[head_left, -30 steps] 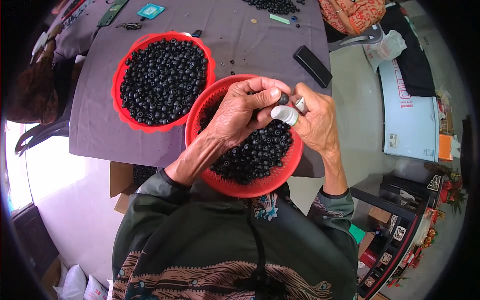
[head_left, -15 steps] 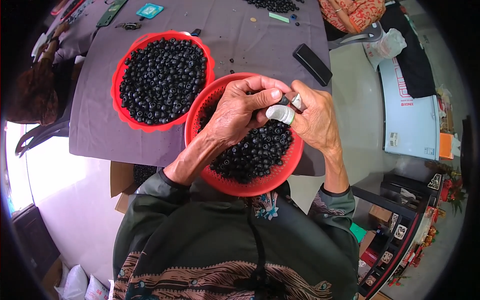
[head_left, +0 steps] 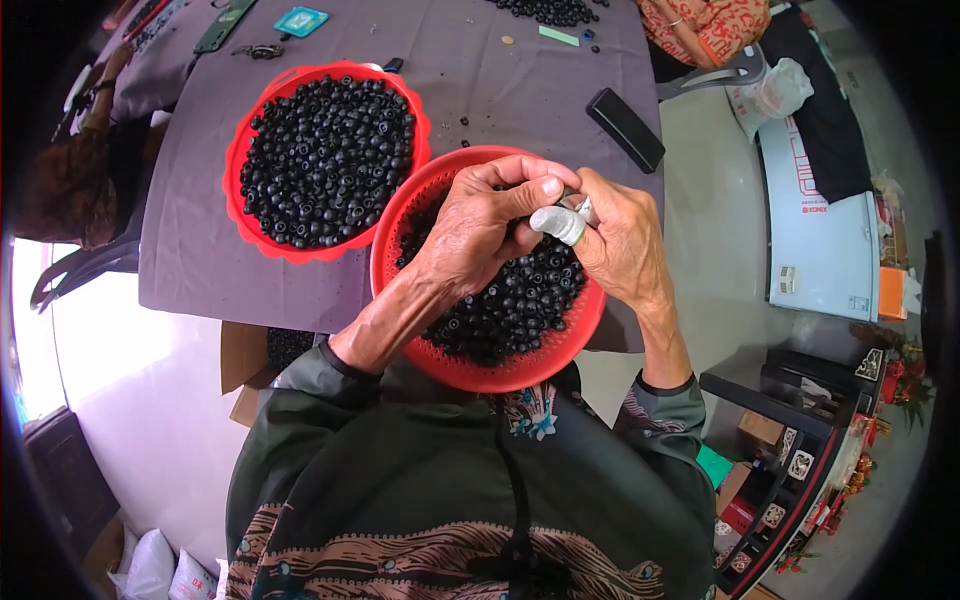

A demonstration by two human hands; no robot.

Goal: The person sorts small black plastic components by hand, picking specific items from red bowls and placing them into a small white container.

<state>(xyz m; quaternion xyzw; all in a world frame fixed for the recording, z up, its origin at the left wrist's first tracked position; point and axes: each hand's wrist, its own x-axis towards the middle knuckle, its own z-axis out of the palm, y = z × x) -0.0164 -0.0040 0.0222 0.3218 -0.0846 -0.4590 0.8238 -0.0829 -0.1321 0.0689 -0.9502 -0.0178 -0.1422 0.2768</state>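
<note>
Over the red perforated basket (head_left: 590, 320) on my lap side of the table, both my hands meet at their fingertips. My left hand (head_left: 475, 225) pinches a small dark part, mostly hidden now between thumb and fingers. White coverings wrap the thumb and a finger of my right hand (head_left: 630, 240), whose tips are pressed together against the left fingertips; what they grip is hidden. Beneath the hands lie many small round black hollow parts (head_left: 500, 315). A second red basket with a scalloped rim (head_left: 232, 190), to the left and farther off, is heaped with similar parts.
A black oblong case (head_left: 626, 130) lies right of the hands on the grey tablecloth (head_left: 520, 100). More black parts (head_left: 548, 10) are spread at the far edge. Another person's patterned sleeve (head_left: 735, 30) is at far right, another person's arm (head_left: 95, 115) at left. A cardboard box (head_left: 243, 360) stands below.
My right hand has turned slightly and closed in on the left fingertips. The dark part that showed between the hands is now mostly covered. The baskets look the same.
</note>
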